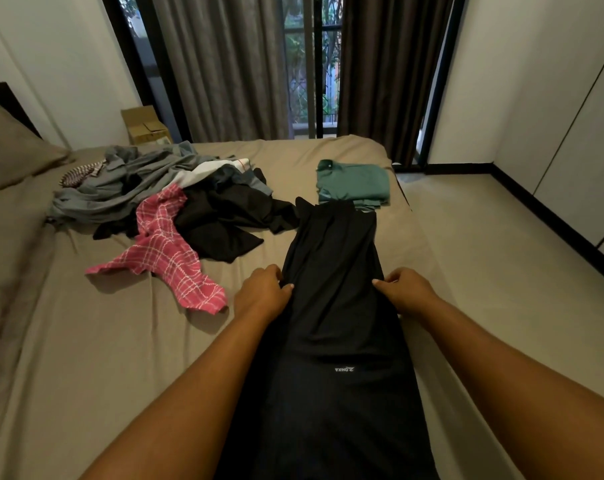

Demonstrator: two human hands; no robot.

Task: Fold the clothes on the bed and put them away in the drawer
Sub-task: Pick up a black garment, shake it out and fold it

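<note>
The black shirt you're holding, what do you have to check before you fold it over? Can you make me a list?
1. Both hands have hold of it: ok. The left hand and right hand pinch the two side edges of the black shirt.
2. Shirt lies long and flat: mostly ok, with a few soft wrinkles.
3. Far end is free: not ok. It touches or overlaps the folded green shirt.
4. Pink checked cloth is out of the way: ok, it lies apart on the left.
5. Pile of unfolded clothes is clear: ok.
6. Near end is straight: cannot tell, it runs out of view.
</note>
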